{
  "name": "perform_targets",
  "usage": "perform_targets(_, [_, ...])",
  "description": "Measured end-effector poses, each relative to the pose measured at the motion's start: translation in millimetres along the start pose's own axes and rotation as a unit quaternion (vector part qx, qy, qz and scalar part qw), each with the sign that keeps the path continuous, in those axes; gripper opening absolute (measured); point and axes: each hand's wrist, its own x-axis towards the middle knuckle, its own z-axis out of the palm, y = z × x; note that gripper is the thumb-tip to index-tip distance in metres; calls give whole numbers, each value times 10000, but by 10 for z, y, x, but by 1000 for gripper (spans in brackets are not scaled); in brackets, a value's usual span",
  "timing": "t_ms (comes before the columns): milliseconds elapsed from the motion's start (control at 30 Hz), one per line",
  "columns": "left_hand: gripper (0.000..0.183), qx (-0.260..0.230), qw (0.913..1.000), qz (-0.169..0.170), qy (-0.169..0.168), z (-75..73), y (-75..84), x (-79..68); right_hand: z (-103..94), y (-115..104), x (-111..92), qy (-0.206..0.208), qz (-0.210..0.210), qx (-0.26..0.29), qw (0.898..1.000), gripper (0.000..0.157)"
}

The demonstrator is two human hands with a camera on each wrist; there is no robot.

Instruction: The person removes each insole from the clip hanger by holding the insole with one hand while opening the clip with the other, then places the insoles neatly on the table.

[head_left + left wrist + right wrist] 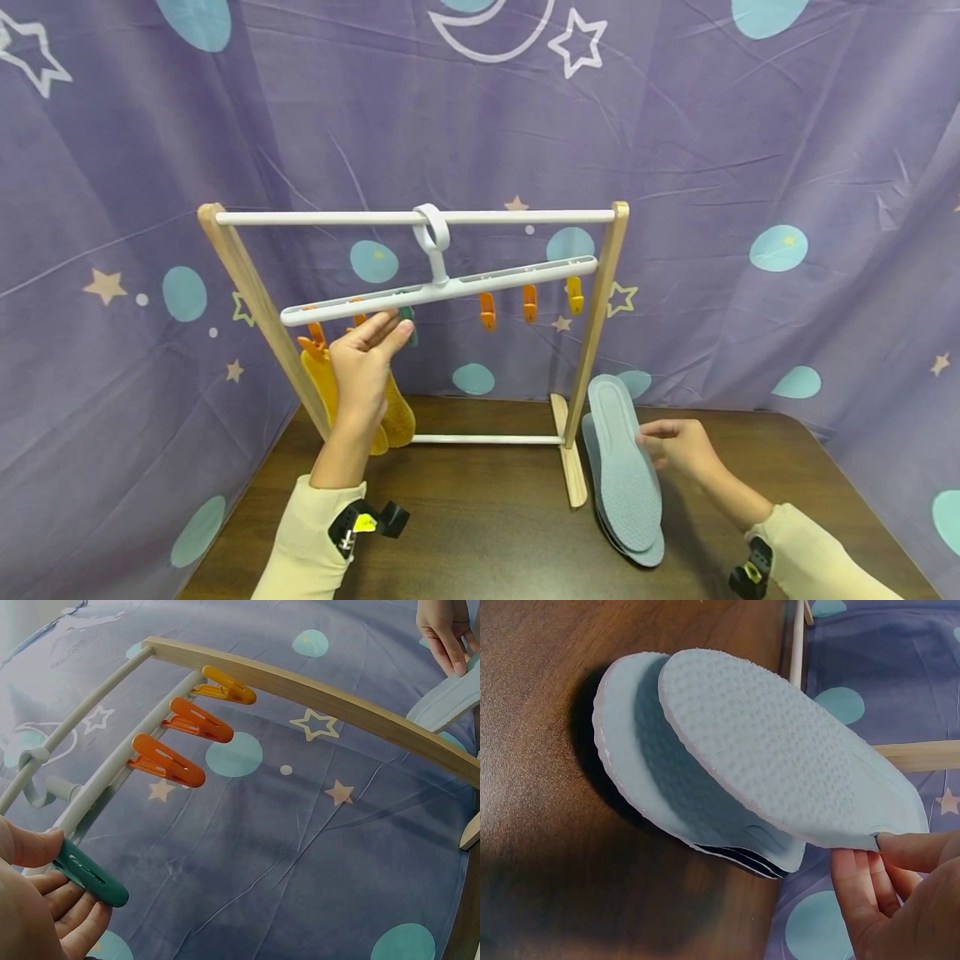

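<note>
My left hand (363, 362) is raised under the white hanger (442, 289), its thumb and fingers on either side of a green clip (91, 874) there. In the right wrist view my right hand (900, 889) pinches the edge of a pale blue insole (765, 742) between thumb and fingers. This top insole is tilted up over more insoles (630, 742) stacked on the table. Two orange clips (488, 311) and a yellow clip (575, 295) hang from the hanger's right half. Under its left end, an orange clip (315, 340) holds a mustard-yellow insole (320, 379), partly hidden by my left arm.
The hanger hooks over the white top bar (322, 218) of a wooden-sided rack, slanting down to the left. The rack's right foot (570, 467) stands beside the insole stack on the brown table (480, 525). A purple patterned curtain (712, 208) hangs behind.
</note>
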Motion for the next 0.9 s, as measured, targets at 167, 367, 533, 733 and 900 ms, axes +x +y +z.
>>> perform_targets(167, [35, 26, 10000, -32, -1, -3, -8, -11, 27, 33, 0, -2, 159, 51, 9999, 31])
perform_targets(367, [35, -65, 10000, 8, -17, -2, -6, -19, 49, 63, 16, -103, 255, 222, 9994, 31])
perform_targets(533, [33, -42, 10000, 40, 23, -3, -7, -24, 59, 81, 31, -135, 338, 266, 9990, 30])
perform_targets(733, [33, 14, 10000, 27, 51, -1, -6, -20, 71, 75, 42, -154, 425, 297, 9985, 29])
perform_targets(900, [32, 23, 10000, 27, 38, -1, -1, -15, 67, 71, 48, -239, 485, 378, 9978, 28])
